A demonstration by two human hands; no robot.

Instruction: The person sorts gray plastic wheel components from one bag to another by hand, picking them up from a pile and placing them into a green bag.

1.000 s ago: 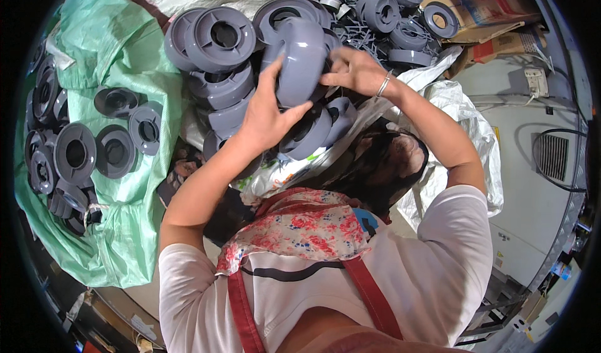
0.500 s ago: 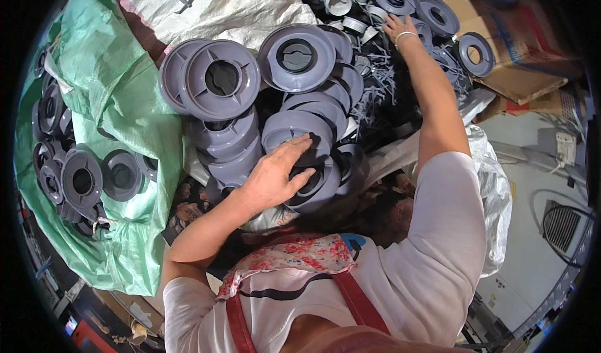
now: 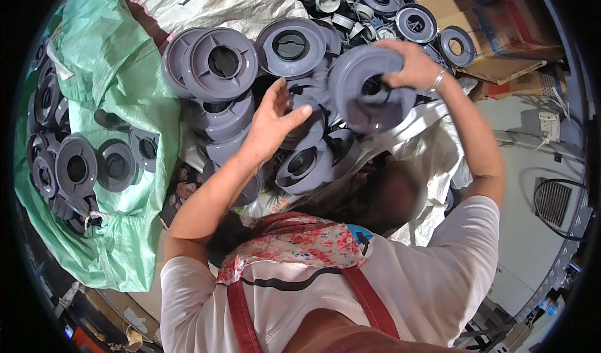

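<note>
My right hand (image 3: 413, 70) grips a round grey plastic flange (image 3: 355, 102) with a dark centre by its right side; it is blurred by motion. My left hand (image 3: 277, 118) is held with fingers and thumb apart, nothing in it, over a pile of similar grey flanges (image 3: 305, 165). Under and beside that hand more flanges overlap in stacks, some with black caps in their centres. To the upper left of the pile, a ribbed flange (image 3: 220, 65) leans on another. Behind them lies a flange with a black cap (image 3: 290, 45).
A green woven sack (image 3: 113, 52) at left holds several grey flanges (image 3: 76, 167). White sacking (image 3: 231, 5) lies at the back. White-and-black round caps (image 3: 327, 2) and loose flanges lie at the back right, near a cardboard box (image 3: 516, 36). A pale cabinet (image 3: 513, 184) stands at right.
My right hand has come back from the far right pile, now with a grey flange in it. The left hand has lifted off the flange stack, fingers raised.
</note>
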